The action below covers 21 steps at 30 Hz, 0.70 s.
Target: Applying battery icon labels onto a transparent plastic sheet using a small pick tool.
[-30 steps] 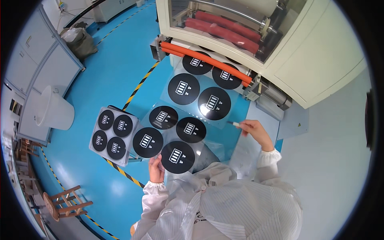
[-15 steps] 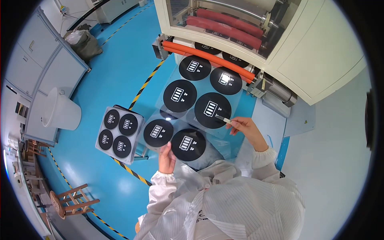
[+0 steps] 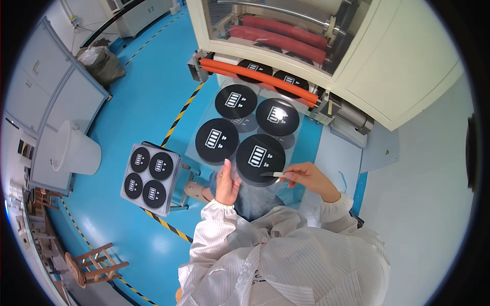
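A clear film sheet (image 3: 196, 153) with large black discs hangs out from under an orange roller. Its near right disc (image 3: 260, 159) and near left disc (image 3: 217, 141) bear white battery-shaped marks. Between these two, at the sheet's near edge, my left hand (image 3: 228, 187) is closed with the thumb on top, pinching the film. My right hand (image 3: 309, 179) grips a small knife (image 3: 278, 174) by its pale handle. Its thin grey blade lies over the near edge of the right disc. Fainter discs show through beneath the film.
The orange roller (image 3: 260, 80) belongs to a cream machine (image 3: 393, 97) ahead with red rollers inside. To the left, a stack of disc sheets (image 3: 171, 176) rests on a stool. Farther left are a white bin (image 3: 79, 148) and a wooden chair (image 3: 92, 262).
The film and its discs have shifted nearer me. The nearest pair of discs by my left hand has gone from view. My left hand moved right and up; the knife came nearer.
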Available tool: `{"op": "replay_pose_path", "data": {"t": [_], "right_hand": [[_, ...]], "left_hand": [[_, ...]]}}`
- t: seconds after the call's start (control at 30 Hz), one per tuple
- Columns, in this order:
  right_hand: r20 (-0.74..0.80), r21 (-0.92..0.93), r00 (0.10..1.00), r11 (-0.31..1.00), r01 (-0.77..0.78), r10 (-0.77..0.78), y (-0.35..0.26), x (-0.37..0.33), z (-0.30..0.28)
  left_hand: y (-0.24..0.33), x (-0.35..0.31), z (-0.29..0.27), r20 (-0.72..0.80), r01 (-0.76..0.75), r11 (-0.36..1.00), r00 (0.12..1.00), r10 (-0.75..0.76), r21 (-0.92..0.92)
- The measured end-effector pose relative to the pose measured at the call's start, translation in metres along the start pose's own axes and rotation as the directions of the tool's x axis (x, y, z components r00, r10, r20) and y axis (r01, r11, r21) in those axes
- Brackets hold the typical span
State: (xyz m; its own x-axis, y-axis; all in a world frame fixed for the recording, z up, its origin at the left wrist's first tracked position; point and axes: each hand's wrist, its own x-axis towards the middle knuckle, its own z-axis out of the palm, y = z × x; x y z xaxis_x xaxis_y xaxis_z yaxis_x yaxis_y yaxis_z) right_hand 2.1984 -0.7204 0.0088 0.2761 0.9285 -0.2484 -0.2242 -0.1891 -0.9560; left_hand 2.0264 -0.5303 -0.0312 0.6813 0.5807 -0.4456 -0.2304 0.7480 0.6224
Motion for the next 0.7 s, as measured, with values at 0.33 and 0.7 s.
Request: {"op": "replay_pose_path", "data": {"t": [0.33, 0.7], "right_hand": [[-0.151, -0.273, 0.974, 0.954, 0.125, -0.171, -0.01, 0.036, 0.001], [-0.12, -0.827, 0.759, 0.487, 0.279, -0.639, -0.013, 0.207, -0.033]], "left_hand": [[-0.01, -0.01, -0.03, 0.019, -0.141, 0.99, 0.99, 0.142, -0.03], [-0.017, -0.022, -0.037, -0.09, -0.215, 0.977, 0.973, 0.214, -0.003]]}}
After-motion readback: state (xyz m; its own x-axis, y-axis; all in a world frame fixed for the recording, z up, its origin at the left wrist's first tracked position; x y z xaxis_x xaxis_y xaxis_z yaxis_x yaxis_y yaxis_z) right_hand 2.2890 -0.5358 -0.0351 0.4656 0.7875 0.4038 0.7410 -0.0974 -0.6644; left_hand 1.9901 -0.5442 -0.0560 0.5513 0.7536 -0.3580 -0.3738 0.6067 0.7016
